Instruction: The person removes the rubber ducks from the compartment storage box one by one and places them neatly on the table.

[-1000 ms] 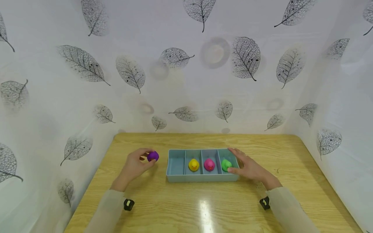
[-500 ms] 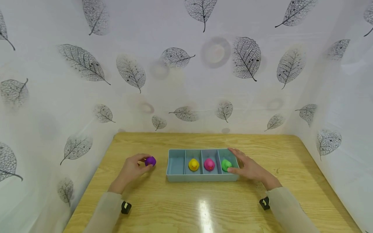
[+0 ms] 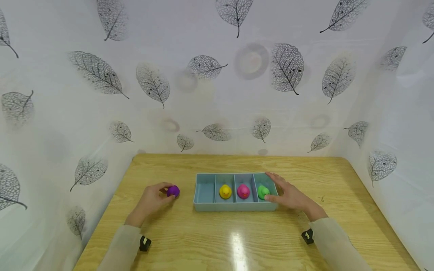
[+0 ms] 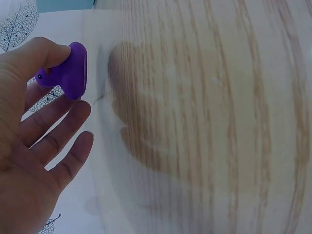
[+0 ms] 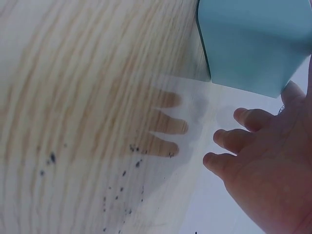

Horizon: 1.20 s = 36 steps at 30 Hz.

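Note:
My left hand [image 3: 150,199] pinches a purple rubber duck [image 3: 173,191] between thumb and fingers, left of the tray. In the left wrist view the duck [image 4: 73,73] shows its flat base towards the table, and the other fingers are spread loosely. A pale blue tray [image 3: 235,207] with several compartments lies across the middle. From left, its first compartment is empty; the others hold a yellow duck [image 3: 225,192], a pink duck [image 3: 243,191] and a green duck [image 3: 263,192]. My right hand [image 3: 293,195] grips the tray's right end, thumb at the front rim, fingertips at the back.
The wooden table [image 3: 203,244] ends at the back against a white sheet [image 3: 217,101] printed with grey leaves, which also hangs at both sides. Dark specks [image 5: 124,173] mark the tabletop near the right hand. A black wrist device [image 3: 145,243] sits at each sleeve.
My left hand has moved the purple duck a little left and towards me, away from the tray. The right hand and the tray have stayed in place.

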Tool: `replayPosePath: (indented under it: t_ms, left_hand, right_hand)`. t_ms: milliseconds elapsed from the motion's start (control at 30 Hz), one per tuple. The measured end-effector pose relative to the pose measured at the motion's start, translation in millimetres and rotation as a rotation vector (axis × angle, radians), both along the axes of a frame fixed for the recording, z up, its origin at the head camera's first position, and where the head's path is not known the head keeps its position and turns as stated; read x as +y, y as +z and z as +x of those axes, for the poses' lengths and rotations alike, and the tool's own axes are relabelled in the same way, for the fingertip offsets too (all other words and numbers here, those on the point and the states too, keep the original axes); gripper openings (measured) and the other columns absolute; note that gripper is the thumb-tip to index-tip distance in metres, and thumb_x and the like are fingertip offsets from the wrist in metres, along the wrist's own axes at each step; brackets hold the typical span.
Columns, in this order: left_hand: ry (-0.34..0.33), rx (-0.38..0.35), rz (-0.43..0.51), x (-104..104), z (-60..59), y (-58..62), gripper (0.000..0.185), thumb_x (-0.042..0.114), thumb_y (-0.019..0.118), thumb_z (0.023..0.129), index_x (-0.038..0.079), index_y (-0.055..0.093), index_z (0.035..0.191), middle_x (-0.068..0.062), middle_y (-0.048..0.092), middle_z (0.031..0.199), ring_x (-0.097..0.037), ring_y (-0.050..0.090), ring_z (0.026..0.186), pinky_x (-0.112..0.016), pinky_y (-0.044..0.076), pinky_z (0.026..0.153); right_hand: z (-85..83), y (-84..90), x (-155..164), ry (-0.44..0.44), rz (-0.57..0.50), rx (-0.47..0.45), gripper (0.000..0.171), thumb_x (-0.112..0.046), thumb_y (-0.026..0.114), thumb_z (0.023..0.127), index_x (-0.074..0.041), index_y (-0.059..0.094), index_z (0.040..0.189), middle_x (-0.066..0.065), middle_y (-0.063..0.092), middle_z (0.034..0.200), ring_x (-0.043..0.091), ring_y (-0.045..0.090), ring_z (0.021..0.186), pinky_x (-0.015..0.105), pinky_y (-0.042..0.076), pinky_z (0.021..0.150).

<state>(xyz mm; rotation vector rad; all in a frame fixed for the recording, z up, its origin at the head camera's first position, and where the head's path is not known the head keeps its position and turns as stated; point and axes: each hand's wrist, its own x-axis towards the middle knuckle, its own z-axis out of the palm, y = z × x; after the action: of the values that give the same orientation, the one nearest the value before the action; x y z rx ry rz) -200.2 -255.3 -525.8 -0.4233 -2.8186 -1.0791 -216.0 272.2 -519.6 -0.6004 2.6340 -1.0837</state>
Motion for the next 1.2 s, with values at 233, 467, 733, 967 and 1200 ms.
replayPosePath:
  t_ms: [233,467,733,967,1200]
  left_hand:
    - [0.013,-0.032,-0.014,-2.0,0.8,-5.6,0.037,0.006,0.085,0.086,0.002,0.074,0.121,-0.015,0.079,0.111,-0.025,0.073,0.095,-0.047,0.061,0.089]
    - [0.030,-0.034,-0.039,-3.4,1.5,-10.1,0.038,0.009,0.086,0.085,0.003,0.075,0.121,-0.015,0.079,0.111,-0.023,0.072,0.094,-0.044,0.060,0.088]
    - [0.029,-0.045,-0.037,-3.3,1.6,-8.8,0.038,0.008,0.085,0.085,0.003,0.074,0.121,-0.017,0.078,0.116,-0.027,0.073,0.099,-0.047,0.061,0.090]
    - [0.025,-0.046,-0.042,-4.0,0.0,-8.5,0.039,0.008,0.085,0.085,0.001,0.073,0.122,-0.018,0.077,0.116,-0.028,0.073,0.098,-0.045,0.061,0.088]
    - [0.029,-0.066,-0.045,-4.5,-0.2,-9.1,0.040,0.009,0.085,0.086,0.003,0.073,0.123,-0.018,0.077,0.119,-0.031,0.073,0.104,-0.051,0.060,0.093]
  right_hand:
    - [0.0,-2.6,0.8,0.001,-0.005,-0.004,0.091,-0.047,0.072,0.098,-0.030,0.019,0.170,0.018,0.017,0.176,0.053,0.018,0.158,0.081,0.026,0.116]
    - [0.9,-3.3,0.4,-0.003,0.002,-0.008,0.091,-0.048,0.072,0.098,-0.033,0.019,0.170,0.018,0.016,0.176,0.055,0.019,0.158,0.081,0.027,0.115]
    - [4.0,1.1,-0.8,-0.023,0.019,-0.037,0.090,-0.052,0.070,0.098,-0.040,0.016,0.169,0.015,0.016,0.177,0.057,0.023,0.156,0.081,0.030,0.114]
    - [4.3,2.9,-0.7,-0.027,0.021,-0.051,0.090,-0.052,0.069,0.099,-0.040,0.014,0.169,0.014,0.015,0.177,0.058,0.024,0.154,0.081,0.031,0.113]
    - [2.6,0.7,0.9,-0.037,0.029,-0.061,0.091,-0.055,0.070,0.098,-0.045,0.013,0.168,0.010,0.015,0.178,0.057,0.027,0.154,0.080,0.032,0.114]
